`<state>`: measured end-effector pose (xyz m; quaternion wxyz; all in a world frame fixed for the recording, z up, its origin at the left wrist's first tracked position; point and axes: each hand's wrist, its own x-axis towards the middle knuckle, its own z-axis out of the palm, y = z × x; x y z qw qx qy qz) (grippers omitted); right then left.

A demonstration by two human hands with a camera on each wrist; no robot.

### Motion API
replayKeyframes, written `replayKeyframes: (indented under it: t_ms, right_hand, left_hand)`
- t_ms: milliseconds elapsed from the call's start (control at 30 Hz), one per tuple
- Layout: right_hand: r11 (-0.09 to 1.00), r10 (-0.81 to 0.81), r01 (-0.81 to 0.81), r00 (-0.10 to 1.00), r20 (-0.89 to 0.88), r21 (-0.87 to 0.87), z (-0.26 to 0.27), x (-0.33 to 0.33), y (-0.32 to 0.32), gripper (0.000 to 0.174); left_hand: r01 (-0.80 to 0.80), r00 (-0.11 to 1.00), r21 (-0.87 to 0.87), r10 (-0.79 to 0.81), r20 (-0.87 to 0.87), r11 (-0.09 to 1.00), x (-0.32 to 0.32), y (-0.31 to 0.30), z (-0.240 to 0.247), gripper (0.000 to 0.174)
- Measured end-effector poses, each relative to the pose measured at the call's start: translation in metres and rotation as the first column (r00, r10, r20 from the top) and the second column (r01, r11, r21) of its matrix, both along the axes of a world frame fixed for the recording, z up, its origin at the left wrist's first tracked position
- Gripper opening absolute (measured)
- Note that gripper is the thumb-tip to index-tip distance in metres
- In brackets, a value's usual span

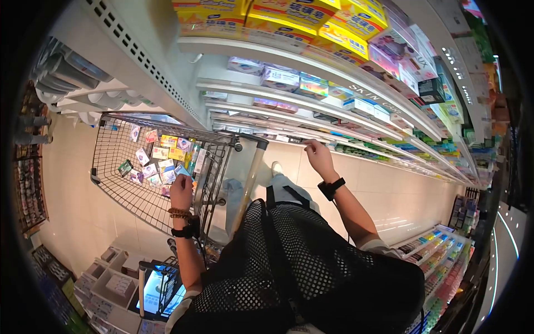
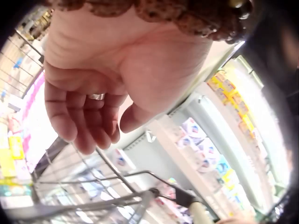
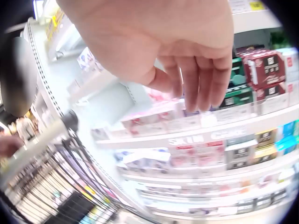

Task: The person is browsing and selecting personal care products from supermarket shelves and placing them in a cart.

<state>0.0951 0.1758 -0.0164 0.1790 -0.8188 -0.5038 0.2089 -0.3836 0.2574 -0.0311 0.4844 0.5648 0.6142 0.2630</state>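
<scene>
My left hand hovers over the near side of a wire shopping cart, its fingers loosely bent. In the left wrist view, nothing lies in that palm, and a silver ring shows on one finger. Small packaged boxes lie in the cart, among them yellow boxes and a dark green box. In front of the shelves hangs my right hand, fingers relaxed and holding nothing. Behind it in the right wrist view are dark red boxes and green boxes. Neither hand is on the cart handle.
Shelving with a "SKIN CARE" edge strip runs along the far side, with yellow soap boxes on top. A low display rack stands at the right. Behind the cart, at lower left, are white bins and a lit screen.
</scene>
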Motion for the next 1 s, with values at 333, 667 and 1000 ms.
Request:
replayKeyframes:
  t_ms: [333, 667, 1000]
  right_hand:
    - [0.954, -0.069, -0.156, 0.721, 0.689, 0.258, -0.029, 0.182, -0.052, 0.059]
    - [0.938, 0.155, -0.326, 0.7, 0.697, 0.119, -0.058, 0.268, -0.048, 0.029]
    - [0.923, 0.296, -0.192, 0.908, -0.296, 0.334, 0.067, 0.158, -0.093, 0.027]
  left_hand:
    - [0.384, 0.857, -0.26, -0.447, -0.255, 0.886, 0.14, -0.09, 0.014, 0.056]
    - [0.21, 0.617, -0.313, -0.374, -0.692, 0.926, 0.214, -0.119, 0.064, 0.059]
    - [0.599, 0.703, 0.302, -0.307, -0.642, 0.741, 0.299, -0.124, 0.119, 0.102]
